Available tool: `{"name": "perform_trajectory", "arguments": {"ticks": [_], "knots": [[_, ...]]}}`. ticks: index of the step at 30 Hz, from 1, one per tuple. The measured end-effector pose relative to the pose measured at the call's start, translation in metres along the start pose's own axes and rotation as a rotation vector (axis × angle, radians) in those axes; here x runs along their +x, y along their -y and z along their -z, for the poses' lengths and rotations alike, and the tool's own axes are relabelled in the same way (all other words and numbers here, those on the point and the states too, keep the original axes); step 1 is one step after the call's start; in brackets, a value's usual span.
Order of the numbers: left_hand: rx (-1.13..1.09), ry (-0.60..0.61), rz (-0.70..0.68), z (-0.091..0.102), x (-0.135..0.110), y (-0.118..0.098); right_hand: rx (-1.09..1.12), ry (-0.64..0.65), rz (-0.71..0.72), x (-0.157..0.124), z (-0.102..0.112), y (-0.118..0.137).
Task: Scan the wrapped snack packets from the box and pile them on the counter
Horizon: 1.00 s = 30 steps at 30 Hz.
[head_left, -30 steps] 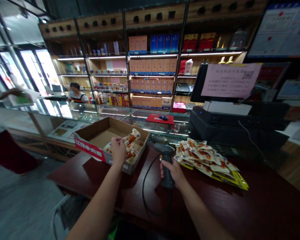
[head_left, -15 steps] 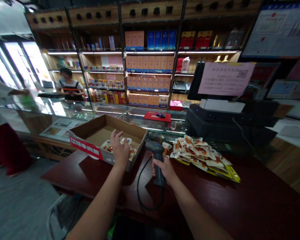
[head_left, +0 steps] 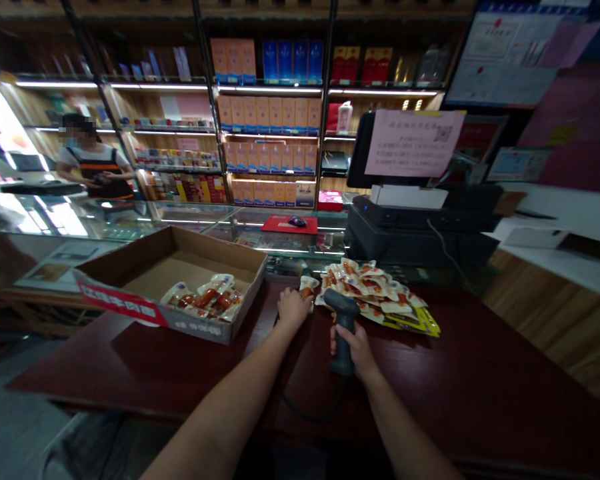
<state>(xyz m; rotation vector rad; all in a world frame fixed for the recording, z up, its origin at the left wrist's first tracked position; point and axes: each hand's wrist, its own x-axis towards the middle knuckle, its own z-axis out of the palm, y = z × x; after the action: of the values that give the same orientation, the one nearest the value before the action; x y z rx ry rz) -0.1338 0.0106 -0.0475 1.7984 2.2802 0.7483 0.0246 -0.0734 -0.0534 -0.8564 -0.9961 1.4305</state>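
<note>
My right hand (head_left: pixel 353 343) is wrapped round the grip of a dark grey barcode scanner (head_left: pixel 343 313), held above the table with its head tilted toward the left. My left hand (head_left: pixel 294 308) has its fingers closed on a single vacuum-sealed snack packet (head_left: pixel 307 287) with reddish-brown food inside, between the box and the pile. Just right of it lies a heap of similar packets (head_left: pixel 375 283), partly on yellow flat packaging (head_left: pixel 425 323). Several more packets (head_left: pixel 207 298) rest in the near right corner of an open cardboard box (head_left: pixel 125 267).
The dark red table (head_left: pixel 430 393) carries all this. Behind stand a glass counter with a mouse (head_left: pixel 297 221) on a red mat, and a monitor (head_left: pixel 363 150) with a pink sign. The scanner's cable loops below. A person (head_left: pixel 95 160) stands behind the counter at left.
My left hand has moved from over the box to the single packet at the right and closed on it. My right hand has shifted right with the scanner. The view has turned right.
</note>
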Motion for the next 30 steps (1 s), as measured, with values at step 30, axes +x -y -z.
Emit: {"name": "perform_trajectory", "arguments": {"ticks": [30], "knots": [[-1.491,0.125,0.054,0.008,-0.011,0.067,-0.094,-0.021,0.037,0.006,0.002,0.000]]}}
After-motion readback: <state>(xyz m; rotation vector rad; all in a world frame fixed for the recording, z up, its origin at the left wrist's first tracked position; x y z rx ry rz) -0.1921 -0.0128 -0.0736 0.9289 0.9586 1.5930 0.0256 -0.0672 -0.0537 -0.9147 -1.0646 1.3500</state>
